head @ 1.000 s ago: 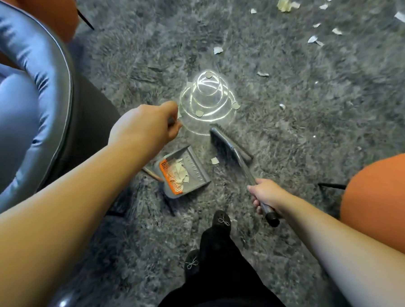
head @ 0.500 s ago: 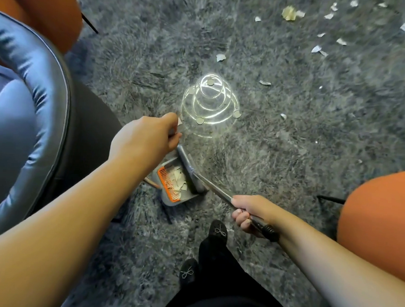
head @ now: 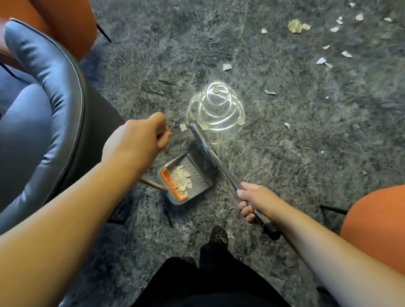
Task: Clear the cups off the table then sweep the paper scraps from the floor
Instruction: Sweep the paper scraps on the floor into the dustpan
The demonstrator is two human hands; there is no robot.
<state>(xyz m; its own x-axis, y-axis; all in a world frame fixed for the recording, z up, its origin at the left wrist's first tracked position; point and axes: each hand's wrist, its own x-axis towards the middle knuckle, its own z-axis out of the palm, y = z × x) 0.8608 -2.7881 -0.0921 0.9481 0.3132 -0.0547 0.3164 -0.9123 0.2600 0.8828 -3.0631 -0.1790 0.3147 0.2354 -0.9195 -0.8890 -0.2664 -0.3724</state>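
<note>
Between both hands — dustpan holding paper scraps.

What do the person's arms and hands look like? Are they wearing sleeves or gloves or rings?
Both arms are bare all the way down, with no sleeves showing. The left hand and the right hand wear no gloves, and no rings, watch or bracelet can be seen. Lower down the person wears black clothing and a black shoe with a small silver bow.
</note>
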